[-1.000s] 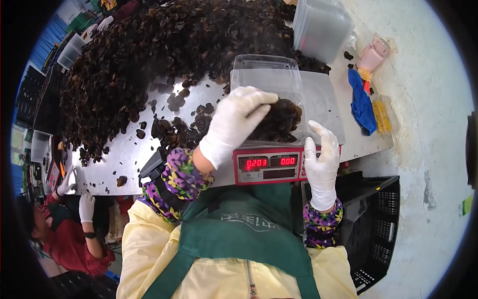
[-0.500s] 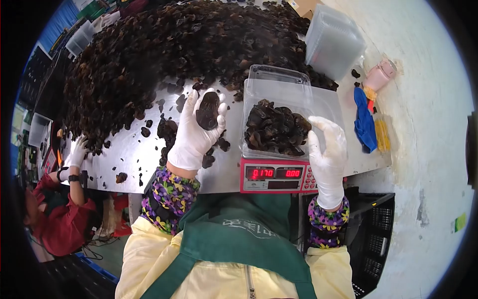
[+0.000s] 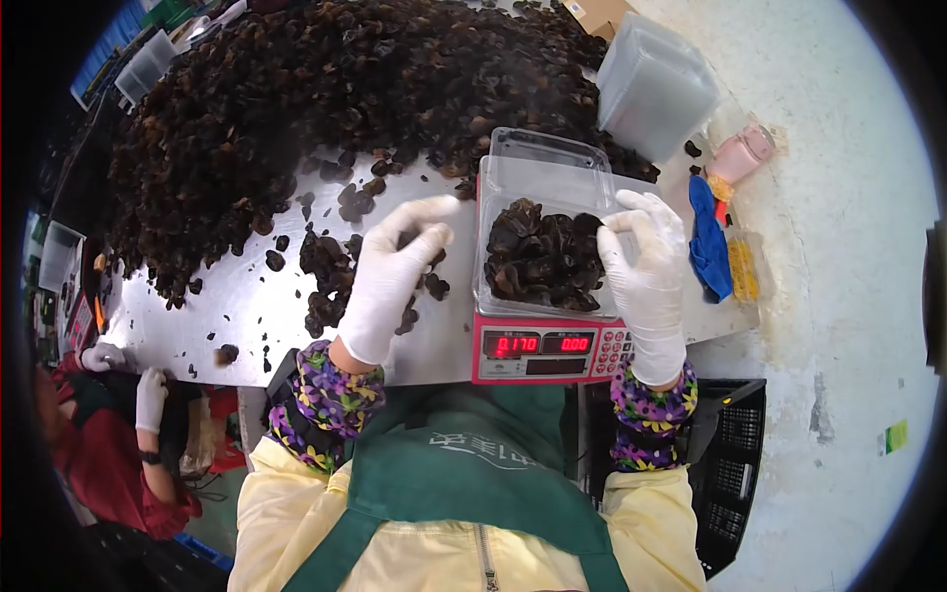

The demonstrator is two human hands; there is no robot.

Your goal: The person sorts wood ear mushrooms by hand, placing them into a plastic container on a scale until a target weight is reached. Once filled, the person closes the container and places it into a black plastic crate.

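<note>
Digital scale [image 3: 493, 372], near edge of table [image 3: 232, 321] | left hand [image 3: 383, 281] released, left of clamshell box [image 3: 543, 313] | right hand [image 3: 648, 286] at box's right edge, grasp cannot be told | black fungus [image 3: 543, 257] in box | fungus pile [image 3: 345, 84] beyond

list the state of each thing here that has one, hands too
Scale: on, reading 0.170 and 0.00
Clear container: open, on the scale, dark pieces inside
Left hand: open, nothing in it
Right hand: fingers bent at the container's edge, grip unclear
Spare containers: stacked
Blue cloth: crumpled
Pink bottle: lying down
</note>
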